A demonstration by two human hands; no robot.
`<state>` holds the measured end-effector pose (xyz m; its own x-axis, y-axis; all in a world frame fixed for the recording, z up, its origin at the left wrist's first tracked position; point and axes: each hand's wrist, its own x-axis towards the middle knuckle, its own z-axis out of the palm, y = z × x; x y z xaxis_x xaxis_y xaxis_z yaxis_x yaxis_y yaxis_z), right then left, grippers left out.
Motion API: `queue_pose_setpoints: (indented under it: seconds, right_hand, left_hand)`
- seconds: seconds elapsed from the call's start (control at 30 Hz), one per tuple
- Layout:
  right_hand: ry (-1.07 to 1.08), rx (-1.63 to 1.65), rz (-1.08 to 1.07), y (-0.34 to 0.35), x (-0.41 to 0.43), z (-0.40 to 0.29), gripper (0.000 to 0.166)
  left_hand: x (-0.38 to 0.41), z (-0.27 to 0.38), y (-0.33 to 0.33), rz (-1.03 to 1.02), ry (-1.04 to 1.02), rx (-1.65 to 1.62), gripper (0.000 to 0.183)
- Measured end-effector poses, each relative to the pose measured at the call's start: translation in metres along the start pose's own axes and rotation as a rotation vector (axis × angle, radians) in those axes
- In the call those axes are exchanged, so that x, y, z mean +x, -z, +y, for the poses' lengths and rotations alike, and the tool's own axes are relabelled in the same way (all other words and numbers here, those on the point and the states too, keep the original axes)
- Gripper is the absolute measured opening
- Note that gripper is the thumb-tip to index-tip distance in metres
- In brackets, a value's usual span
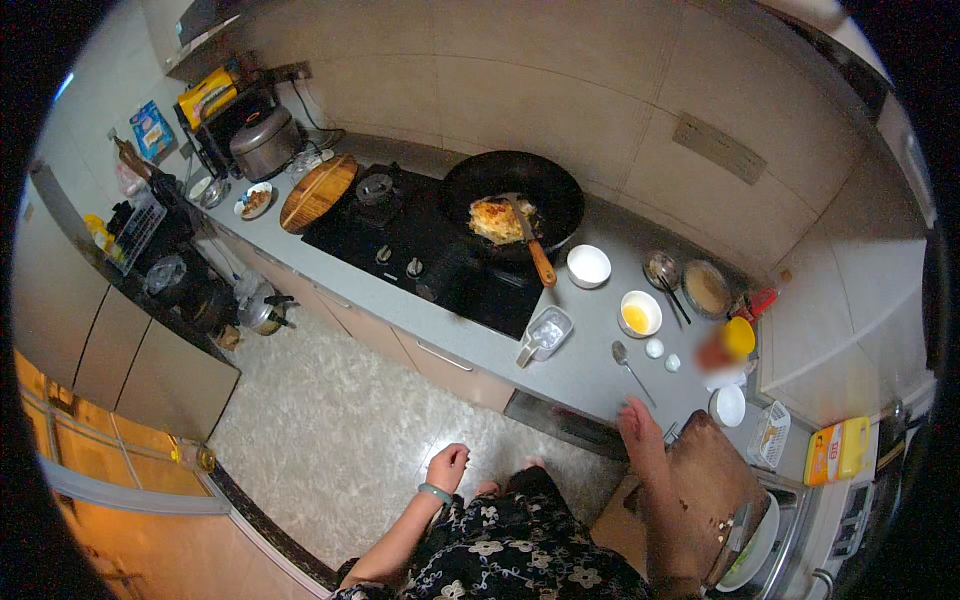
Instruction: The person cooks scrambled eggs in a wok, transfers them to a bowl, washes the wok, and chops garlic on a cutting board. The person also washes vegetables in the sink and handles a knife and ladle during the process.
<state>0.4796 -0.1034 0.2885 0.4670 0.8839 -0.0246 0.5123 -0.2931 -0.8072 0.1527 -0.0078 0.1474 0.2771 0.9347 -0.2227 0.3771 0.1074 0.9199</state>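
My left hand [448, 469], with a bangle at the wrist, hangs in front of my body above the floor, loosely curled with nothing visible in it. My right hand [641, 429] is over the counter's front edge, beside the wooden cutting board [709, 465], slightly blurred and holding nothing that I can see. Just beyond it lies a metal spoon [631, 369]. Farther back are a white bowl with beaten egg [637, 319] and what look like eggshells [654, 347]. A browned egg-like food [495, 219] lies in the black wok [551, 184], under a wooden-handled spatula [534, 247].
A clear plastic scoop [549, 330] and a white bowl [589, 266] stand near the black gas hob [360, 240]. A cleaver [731, 541] rests on the board, near a white dish [756, 551]. Left of the hob are a round wooden lid [321, 193] and a pot [264, 144].
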Motion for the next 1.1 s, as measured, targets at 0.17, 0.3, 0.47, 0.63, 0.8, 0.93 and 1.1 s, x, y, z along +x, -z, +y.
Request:
queue_pose_setpoints:
  seconds: [0.17,0.3,0.47,0.63,0.8,0.93,1.1]
  right_hand:
    - [0.292,-0.220,-0.111,-0.015,0.111,-0.041,0.048]
    - [0.438,-0.357,-0.144,-0.030,0.192,-0.078,0.056]
    - [0.716,-0.582,-0.198,-0.054,0.263,-0.093,0.065]
    - [1.006,-0.627,-0.204,-0.062,0.293,-0.123,0.048]
    - [1.304,-0.592,-0.269,-0.069,0.309,-0.159,0.034]
    - [1.303,-0.683,-0.364,-0.070,0.313,-0.171,0.036]
    - [1.281,-0.643,-0.347,-0.094,0.300,-0.169,0.035]
  left_hand:
    - [0.018,-0.006,0.010,-0.020,0.087,-0.062,0.017]
    - [0.045,0.010,0.023,-0.012,0.096,-0.025,0.016]
    - [0.081,0.033,0.048,0.046,0.115,-0.035,0.014]
    - [0.112,0.031,0.052,0.133,0.124,-0.094,0.015]
    - [0.141,0.036,0.041,0.044,0.111,-0.075,0.018]
    - [0.173,0.039,0.041,-0.038,0.046,0.007,0.020]
    - [0.209,0.038,0.065,-0.085,0.017,0.014,0.020]
